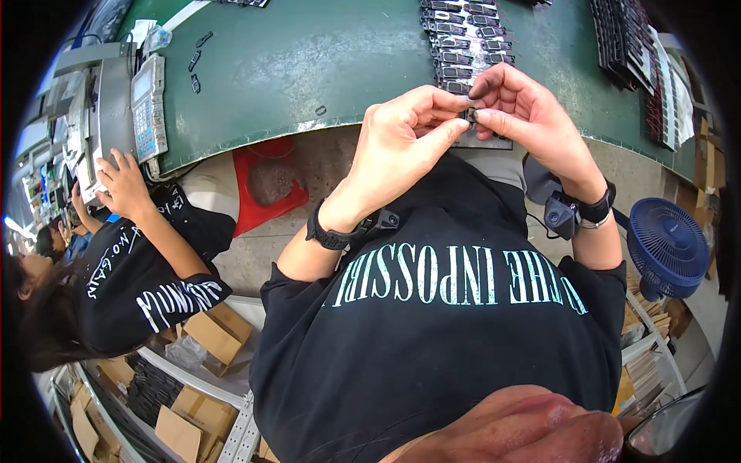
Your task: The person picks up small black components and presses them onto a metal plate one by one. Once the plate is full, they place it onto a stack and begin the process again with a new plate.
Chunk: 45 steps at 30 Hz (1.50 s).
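Above the front edge of the green table (270, 85), my two hands meet fingertip to fingertip. A small dark part (472, 115) is pinched between them, mostly covered by the fingers, so its exact kind cannot be made out. My left hand (401, 135) closes thumb and forefinger on its left side. From the right, my right hand (525, 112) grips it with the thumb and bent fingers. Just beyond the hands lies a pale tray with rows of small black rectangular modules (453, 58), whose near end is partly hidden by my hands.
Several loose black parts (194, 60) lie on the table's left, with a small dark ring (321, 110) near its edge. Stacked black trays (621, 42) stand far right, and a blue fan (668, 247) is below. A co-worker's hand (123, 185) is near a keypad device (149, 108); a red stool (266, 185) is under the table.
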Motion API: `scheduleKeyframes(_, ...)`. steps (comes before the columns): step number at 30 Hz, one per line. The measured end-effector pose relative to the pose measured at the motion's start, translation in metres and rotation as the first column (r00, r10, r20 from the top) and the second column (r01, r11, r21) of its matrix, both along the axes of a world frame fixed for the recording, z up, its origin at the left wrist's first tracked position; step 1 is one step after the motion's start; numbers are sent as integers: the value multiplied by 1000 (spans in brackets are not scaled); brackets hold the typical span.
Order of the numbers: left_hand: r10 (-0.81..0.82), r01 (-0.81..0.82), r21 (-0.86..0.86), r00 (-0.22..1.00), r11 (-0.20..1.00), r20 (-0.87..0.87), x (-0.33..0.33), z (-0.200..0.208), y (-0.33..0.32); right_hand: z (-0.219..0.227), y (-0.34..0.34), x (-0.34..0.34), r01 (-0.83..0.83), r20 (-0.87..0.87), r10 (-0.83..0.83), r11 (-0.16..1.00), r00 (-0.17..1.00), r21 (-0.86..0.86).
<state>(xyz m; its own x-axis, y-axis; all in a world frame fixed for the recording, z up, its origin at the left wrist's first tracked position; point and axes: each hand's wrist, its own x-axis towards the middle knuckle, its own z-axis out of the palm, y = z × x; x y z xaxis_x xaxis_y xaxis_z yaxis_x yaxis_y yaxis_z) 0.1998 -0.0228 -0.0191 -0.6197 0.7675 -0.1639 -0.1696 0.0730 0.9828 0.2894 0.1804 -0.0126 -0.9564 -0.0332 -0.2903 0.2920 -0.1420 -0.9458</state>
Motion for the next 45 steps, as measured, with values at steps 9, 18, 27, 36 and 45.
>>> scheduleKeyframes(9,30,-31,12,998,999,46,4,1,5,3,-3,13,75,-73,-71,996,995,54)
scheduleKeyframes(18,86,-94,53,987,994,138,17,8,16,0,0,29,157,-203,-136,984,970,89)
scheduleKeyframes(27,-13,13,-56,1000,998,12,41,23,21,14,22,50,37,7,-36,996,999,-85)
scheduleKeyframes(36,-46,27,-116,985,993,-164,88,13,17,3,8,95,44,3,-44,997,999,-60)
scheduleKeyframes(45,-120,124,-63,991,990,62,88,13,5,20,-17,119,93,-123,-61,957,991,275)
